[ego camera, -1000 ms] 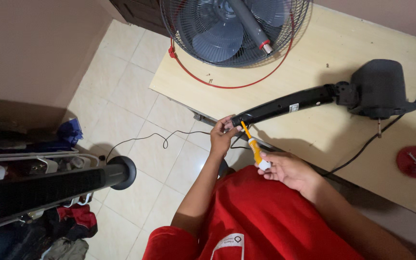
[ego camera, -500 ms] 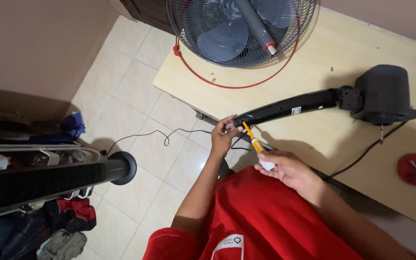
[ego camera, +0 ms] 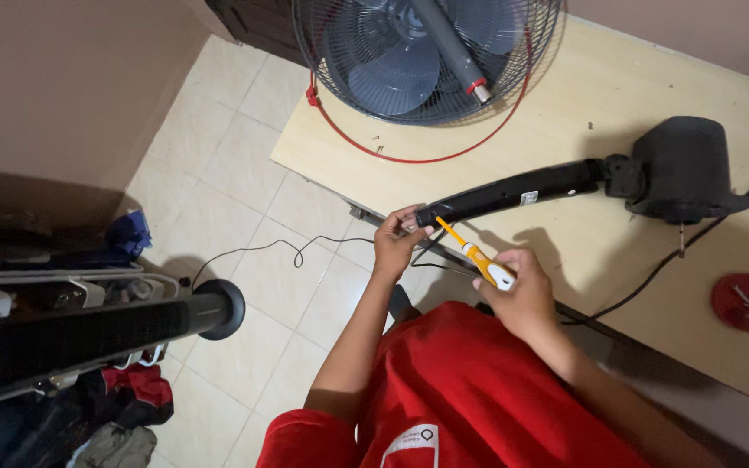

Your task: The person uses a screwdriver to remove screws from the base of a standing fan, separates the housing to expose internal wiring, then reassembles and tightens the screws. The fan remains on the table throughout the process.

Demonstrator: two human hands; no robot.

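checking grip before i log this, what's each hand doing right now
Left hand: closed on the end of the curved black plastic fan neck.
Right hand: closed on the yellow-and-white handled screwdriver, tip at that end.

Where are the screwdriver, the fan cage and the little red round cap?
screwdriver (ego camera: 477, 256), head view, on its yellow handle.
fan cage (ego camera: 340, 52), head view, on the wire grille left of the blades.
red round cap (ego camera: 745, 302), head view, on its middle.

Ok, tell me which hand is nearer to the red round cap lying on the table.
Right. The right hand, gripping the yellow screwdriver, sits closer to the red cap. The left hand, pinching the end of the black fan arm, is farther away, beyond the screwdriver.
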